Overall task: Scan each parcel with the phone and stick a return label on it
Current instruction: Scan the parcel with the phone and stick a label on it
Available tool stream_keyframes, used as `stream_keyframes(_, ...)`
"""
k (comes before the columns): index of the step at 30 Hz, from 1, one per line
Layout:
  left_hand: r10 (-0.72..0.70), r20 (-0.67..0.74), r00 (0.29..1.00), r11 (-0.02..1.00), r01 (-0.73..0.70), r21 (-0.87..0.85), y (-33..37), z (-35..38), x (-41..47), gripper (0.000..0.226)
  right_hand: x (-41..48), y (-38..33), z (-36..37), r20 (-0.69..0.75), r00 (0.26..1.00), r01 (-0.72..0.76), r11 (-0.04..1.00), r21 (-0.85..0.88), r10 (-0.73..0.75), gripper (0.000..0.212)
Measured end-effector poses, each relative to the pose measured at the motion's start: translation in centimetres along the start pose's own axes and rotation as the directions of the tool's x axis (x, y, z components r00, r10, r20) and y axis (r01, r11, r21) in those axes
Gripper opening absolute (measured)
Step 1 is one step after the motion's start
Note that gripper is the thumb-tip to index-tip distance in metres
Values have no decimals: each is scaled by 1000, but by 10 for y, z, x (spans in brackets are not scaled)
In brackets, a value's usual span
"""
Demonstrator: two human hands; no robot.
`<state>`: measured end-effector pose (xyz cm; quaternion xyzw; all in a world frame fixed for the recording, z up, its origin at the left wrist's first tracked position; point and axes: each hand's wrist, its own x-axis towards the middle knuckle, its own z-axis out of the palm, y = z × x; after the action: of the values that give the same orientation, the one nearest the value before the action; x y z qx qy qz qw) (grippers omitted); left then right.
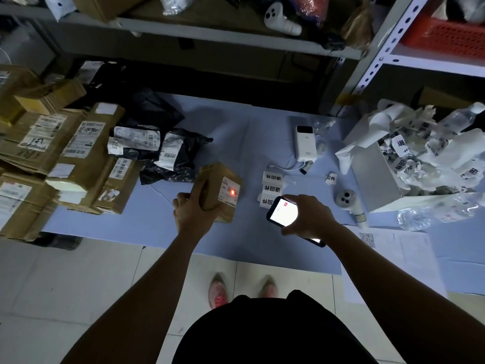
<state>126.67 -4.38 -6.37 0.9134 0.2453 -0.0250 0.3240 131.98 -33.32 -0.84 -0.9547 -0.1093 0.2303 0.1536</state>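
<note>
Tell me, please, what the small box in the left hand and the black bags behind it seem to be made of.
The box looks like matte brown cardboard, by its tan colour and stiff edges. The bags seem thin black plastic: crumpled, faintly shiny.

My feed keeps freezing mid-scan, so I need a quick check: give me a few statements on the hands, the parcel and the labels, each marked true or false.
1. The left hand grips a small cardboard box. True.
2. The phone lies on the table with its screen dark. False: the right hand holds it, and its screen is lit.
3. A red light spot falls on the box's white label. True.
4. The strip of return labels is stuck on the held box. False: it lies on the table, just beyond the phone.
5. The white power bank sits on the parcel stack at the left. False: it lies on the table, right of centre.
</note>
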Motion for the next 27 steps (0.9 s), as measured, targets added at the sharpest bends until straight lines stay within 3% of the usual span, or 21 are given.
stream_keyframes(10, -51, -71, 996, 999, 52, 5, 3, 4, 1, 99, -3, 24, -1, -12, 1000, -7, 1000, 20, 7, 92)
stream_keyframes(16, -56, 114, 992, 981, 76, -176, 12, 12, 4, 92, 3, 48, 26, -82, 975, -195, 974, 117, 206, 85)
stream_keyframes(20, -99, 201, 975, 951, 152, -268, 24, 24, 0, 85, 6, 71, 53, -101, 930, -335, 930, 151, 352, 96)
stream_keyframes(27, -149, 237, 960, 959, 198, -201, 26, 26, 2, 78, 19, 86, 71, -130, 923, -359, 932, 47, 362, 92)
